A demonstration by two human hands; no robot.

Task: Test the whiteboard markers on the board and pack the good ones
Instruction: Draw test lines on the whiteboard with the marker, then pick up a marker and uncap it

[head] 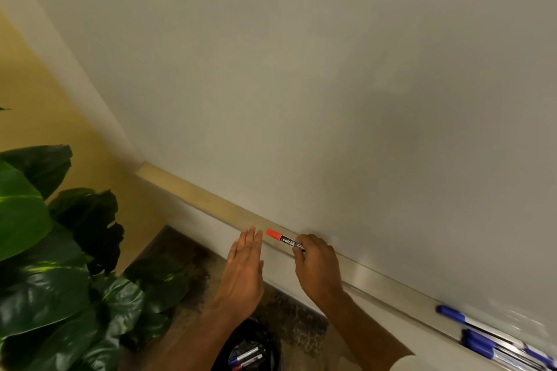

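The right hand point(316, 265) was closed around the rear end of a black-barrelled whiteboard marker with a red cap point(284, 239), the fingers curled over the barrel and the thumb underneath. The marker lay along the pale wooden ledge point(193, 190) at the bottom of the plain white whiteboard point(331, 84), its red cap sticking out past the fingertips toward the other hand. The left hand point(245, 271) was held flat and empty, fingers straight and close together, its fingertips point(251, 233) just beside the red cap but apart from it.

Well away on the far side of the right hand from the marker, several blue-capped whiteboard markers point(482, 337) lay in a loose bunch on the metal part of the tray point(391, 283). Below the left forearm stood a dark round container point(256, 337) with a few markers lying in it; how many I could not tell. Out beyond the back of the left hand, large glossy green plant leaves point(45, 250) crowded against the yellow wall point(36, 93).
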